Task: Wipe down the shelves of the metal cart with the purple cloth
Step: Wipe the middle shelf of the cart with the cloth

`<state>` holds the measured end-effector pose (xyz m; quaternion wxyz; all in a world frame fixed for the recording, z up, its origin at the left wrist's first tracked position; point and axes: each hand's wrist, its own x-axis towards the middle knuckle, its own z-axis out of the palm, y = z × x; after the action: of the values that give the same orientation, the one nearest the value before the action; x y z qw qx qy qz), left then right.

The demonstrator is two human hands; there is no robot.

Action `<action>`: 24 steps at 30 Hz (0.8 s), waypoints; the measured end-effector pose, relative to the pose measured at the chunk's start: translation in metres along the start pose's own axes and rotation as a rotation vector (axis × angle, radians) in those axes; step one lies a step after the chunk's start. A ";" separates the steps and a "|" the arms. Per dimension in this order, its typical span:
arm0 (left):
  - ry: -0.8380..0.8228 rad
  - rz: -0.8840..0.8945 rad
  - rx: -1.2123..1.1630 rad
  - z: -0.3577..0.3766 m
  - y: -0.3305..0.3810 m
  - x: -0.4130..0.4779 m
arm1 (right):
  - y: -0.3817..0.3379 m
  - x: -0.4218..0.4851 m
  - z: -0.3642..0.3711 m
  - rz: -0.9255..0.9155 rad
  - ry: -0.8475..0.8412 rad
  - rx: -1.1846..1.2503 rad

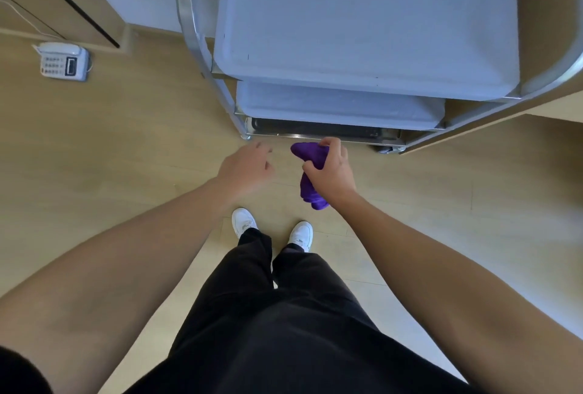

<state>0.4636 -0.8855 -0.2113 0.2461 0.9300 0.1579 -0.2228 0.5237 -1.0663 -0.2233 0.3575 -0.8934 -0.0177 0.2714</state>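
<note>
Holding the purple cloth (308, 154) bunched in the right hand (331, 171), fingers and thumb curled round its middle, one lump above the fist and a tail hanging below. With the left hand (246, 166) free just beside it, fingers loosely spread, gripping nothing, slightly blurred. Standing before the cart (190, 18), cloth in the air near the front of the lowest shelf, touching no shelf yet.

Better to shake the cloth out and fold it into a flat pad before touching metal; as a lump, would likely leave only a narrow streak. Use the free hand for that, then to steady the frame, since apparently resting on a small wheel (384, 150) and liable to roll under a push. Begin on the top shelf (362, 31), wide and bare, stroking from the far edge towards the body, overlapping, into the raised rim and corners. Next the middle shelf (340, 106), mostly hidden beneath the top one; expect to stoop and reach in. Last the bottom shelf (315, 132), dark, showing only a strip.

Around: a telephone (63, 62) on the wooden floor (126, 141) well to the left, thin cord trailing towards the wall; white shoes (243, 221) near the cart's base. Nothing between hands and shelves; only the overhang of the upper shelves to work around
</note>
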 end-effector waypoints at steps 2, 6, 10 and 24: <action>0.036 -0.012 0.051 0.005 -0.019 0.009 | 0.003 0.009 0.011 -0.013 0.010 -0.032; 0.067 0.010 0.158 0.019 -0.052 0.044 | 0.005 0.039 0.040 -0.087 0.041 -0.048; 0.122 0.088 0.209 0.042 -0.074 0.099 | 0.009 0.094 0.070 -0.141 0.120 -0.030; 0.395 0.226 0.369 0.117 -0.157 0.250 | 0.009 0.272 0.171 -0.456 0.284 -0.091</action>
<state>0.5738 -0.7708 -0.4866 0.0605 0.9961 0.0551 -0.0337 0.6688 -0.9042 -0.4599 0.3675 -0.9107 -0.1803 0.0549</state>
